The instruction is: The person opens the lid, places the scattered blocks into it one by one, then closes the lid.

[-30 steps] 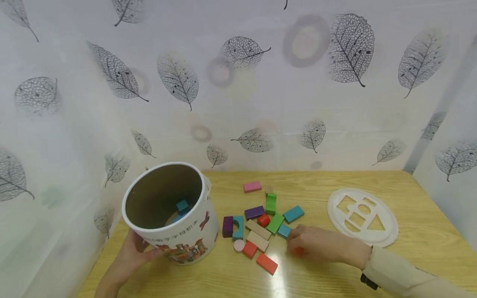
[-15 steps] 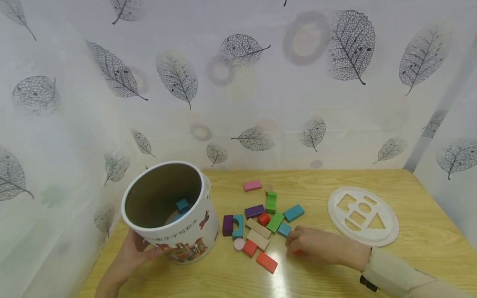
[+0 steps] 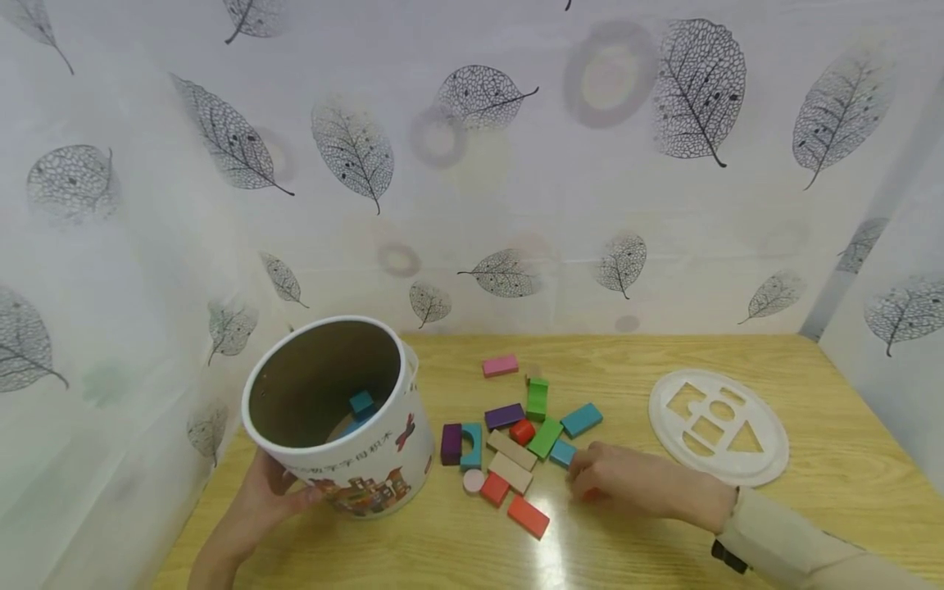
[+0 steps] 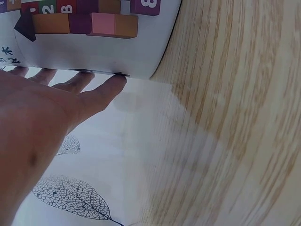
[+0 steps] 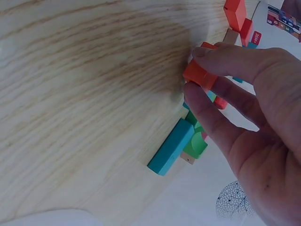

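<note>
My left hand [image 3: 251, 508] rests against the near left side of a white printed bucket [image 3: 416, 467], fingers spread. In the left wrist view its fingers [image 4: 103, 94] are extended to the bucket's wall [image 4: 99, 52]. Inside the bucket a teal block [image 3: 361, 404] and some blue pieces show. Low over the table, my right hand [image 3: 627, 479] pinches a red-orange block [image 5: 200, 74] between thumb and fingers; in the head view the hand mostly hides it. A blue block [image 3: 562, 454] lies right by its fingertips. To the left is a flat red block [image 3: 528, 517].
Loose blocks lie mid-table: a green block [image 3: 546, 438], a tan plank [image 3: 510, 473], a purple block [image 3: 451, 444], a teal arch [image 3: 473, 447] and several others. A pink block [image 3: 500, 365] is farther back. A white oval plate with cut-out shapes [image 3: 770, 442] lies at right.
</note>
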